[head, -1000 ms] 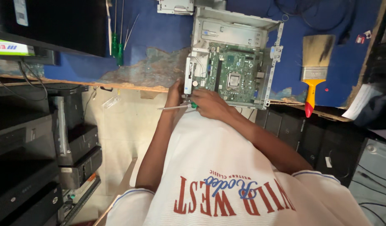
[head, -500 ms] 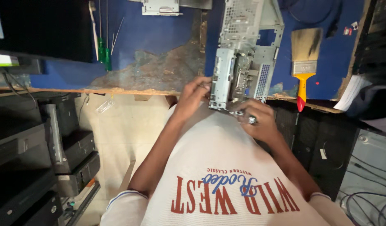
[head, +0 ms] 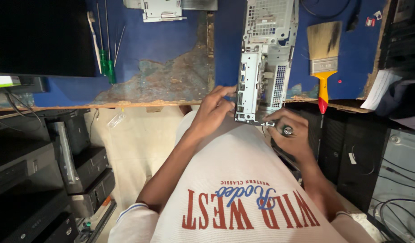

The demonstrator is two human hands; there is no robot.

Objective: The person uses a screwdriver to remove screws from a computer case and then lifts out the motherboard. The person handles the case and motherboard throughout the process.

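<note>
Now we hold the grey computer case (head: 266, 63) on its side at the near edge of the blue table (head: 162, 58), rear panel toward us. Our left hand (head: 213, 110) presses its fingers (head: 225, 92) together against the case's left lower corner. Our right hand (head: 290, 130) sits just under the bottom edge, fingers curled shut on a screwdriver (head: 287, 130). A paintbrush (head: 323, 58) lies just right of the case; green screwdrivers (head: 106, 67) lie well apart, leftward.

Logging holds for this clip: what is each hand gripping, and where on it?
Left hand holds the metal computer case by its near-left edge; right hand is at its near-bottom corner, apparently holding a dark tool handle.
</note>
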